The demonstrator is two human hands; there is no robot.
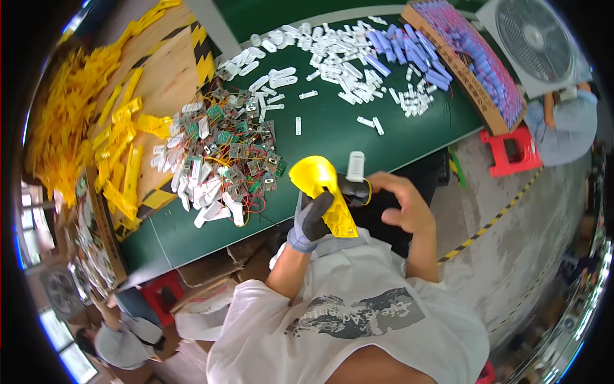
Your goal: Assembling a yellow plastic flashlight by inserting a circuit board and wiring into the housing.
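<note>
My left hand (316, 217), in a dark grey glove, is closed around a yellow plastic housing (323, 185). The housing has a rounded, scoop-like top and a ribbed narrow lower part. Gloved fingers come out behind its right side. Just above those fingertips is a small white plastic cover (356, 165); whether they grip it or it lies on the table edge I cannot tell. My bare right hand (408, 206) is beside the gloved fingertips, its thumb and fingers apart, with nothing visible in it.
Left on the green table (332, 131) are heaped circuit boards with wires (236, 147). White plastic parts (339, 57) and purple cylindrical cells (412, 51) lie at the back, near a carton of cells (470, 64). Yellow housings (125, 153) lie far left. People sit either side.
</note>
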